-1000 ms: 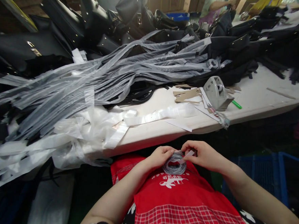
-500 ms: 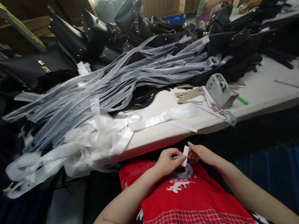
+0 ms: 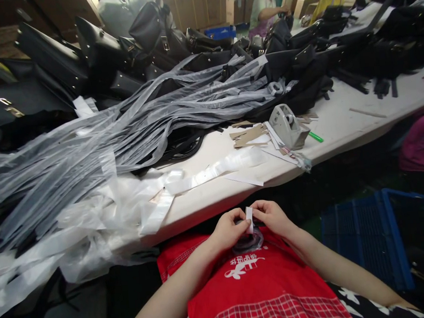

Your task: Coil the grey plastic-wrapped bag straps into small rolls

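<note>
Above my lap, my left hand [image 3: 229, 229] pinches a small white paper strip [image 3: 250, 218] between thumb and fingers. My right hand [image 3: 273, 217] is closed, its thumb and fingertips together at the strip's right edge. Just under both hands, a coiled strap in clear plastic [image 3: 249, 243] rests against the red apron [image 3: 271, 281]. Part of the coil is hidden by the fingers.
Plastic-wrapped straps [image 3: 133, 121] and black handbags [image 3: 148, 25] are piled on the white table [image 3: 228, 189]. A grey tape dispenser [image 3: 287, 127] stands near cardboard strips [image 3: 250, 135] and a green pen [image 3: 315, 136]. Blue crates [image 3: 362, 235] sit lower right. A person [image 3: 265, 10] works beyond the table.
The view has swung to the right. My right fingertips have come in against the white strip, which now stands more upright in my left hand.
</note>
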The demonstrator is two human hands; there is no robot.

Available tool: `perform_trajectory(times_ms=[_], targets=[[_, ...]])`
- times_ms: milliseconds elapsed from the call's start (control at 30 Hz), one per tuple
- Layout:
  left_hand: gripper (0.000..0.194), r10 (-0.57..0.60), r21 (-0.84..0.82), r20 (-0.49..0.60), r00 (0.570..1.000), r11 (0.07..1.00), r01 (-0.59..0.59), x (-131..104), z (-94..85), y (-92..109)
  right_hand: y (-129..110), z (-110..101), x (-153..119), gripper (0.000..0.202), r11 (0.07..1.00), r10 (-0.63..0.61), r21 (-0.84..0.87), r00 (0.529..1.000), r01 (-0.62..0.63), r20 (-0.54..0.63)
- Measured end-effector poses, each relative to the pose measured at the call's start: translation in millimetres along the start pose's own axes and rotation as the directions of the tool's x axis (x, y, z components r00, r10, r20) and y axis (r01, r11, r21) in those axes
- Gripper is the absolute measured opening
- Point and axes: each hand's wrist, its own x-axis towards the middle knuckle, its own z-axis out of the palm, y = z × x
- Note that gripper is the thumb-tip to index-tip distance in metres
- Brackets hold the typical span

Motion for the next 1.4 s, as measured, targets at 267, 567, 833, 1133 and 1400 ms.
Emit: perform_trajectory(times_ms=[267, 567, 833, 1133, 1400], targets=[[0.019, 0.123, 0.199, -0.146, 0.982, 0.976, -0.092, -1, 13.6, -3, -11, -20, -8, 0.039, 0.993, 0.095, 0.043, 0.969, -0.108, 0.227], [0.026, 0.18, 0.19, -0.088, 0.98, 0.969, -0.161, -6, 14.2, -6, -11, -26, -2, 0.029, 0.989, 0.115, -0.123, 0.944, -0.08, 0.308], [0.025, 0.205, 0.258, -0.105, 0.973, 0.951, -0.173, -9, 13.3, -2, -8, -23, 2, 0.027, 0.968, 0.175, -0.226, 0.932, -0.105, 0.316], [0.029, -0.134, -0.025, 0.154, 0.979, 0.99, 0.14, 1, -10.1, -4, -22, -7, -31, 0.028, 0.454, -0.34, -0.719, 0.848, 0.526, 0.407], [0.046, -0.086, -0.466, 0.045, 0.995, 0.879, 0.097, 22, -18.5, 6, -22, -10, -31, 0.049, 0.324, -0.558, -0.71, 0.732, 0.625, 0.39]])
